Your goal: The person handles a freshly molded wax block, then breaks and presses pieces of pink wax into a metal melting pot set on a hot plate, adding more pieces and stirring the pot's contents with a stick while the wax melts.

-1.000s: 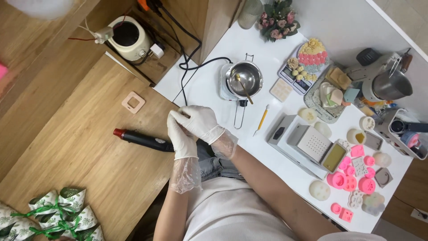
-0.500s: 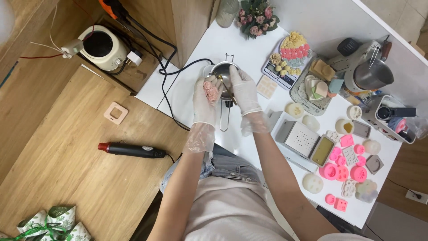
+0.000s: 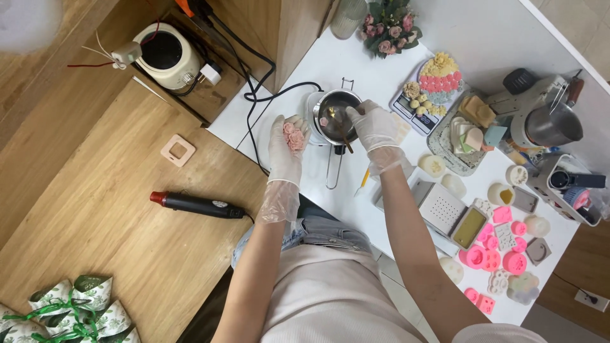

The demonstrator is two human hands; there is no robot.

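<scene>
my left hand point(image 3: 287, 141) has slid off to the left of the melting pot point(image 3: 338, 114) now, palm up and cupped around some pink wax flowers point(image 3: 295, 134). my right hand point(image 3: 373, 124) is still over the pot's rim, pinching a stirring stick point(image 3: 344, 134).

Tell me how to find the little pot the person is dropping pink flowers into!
Look at the white table, at the end near the flower bouquet. The small metal pot sits on a white heater with a black cord, between the gloved left hand and right hand. Only this pot has a long wire handle.
</scene>
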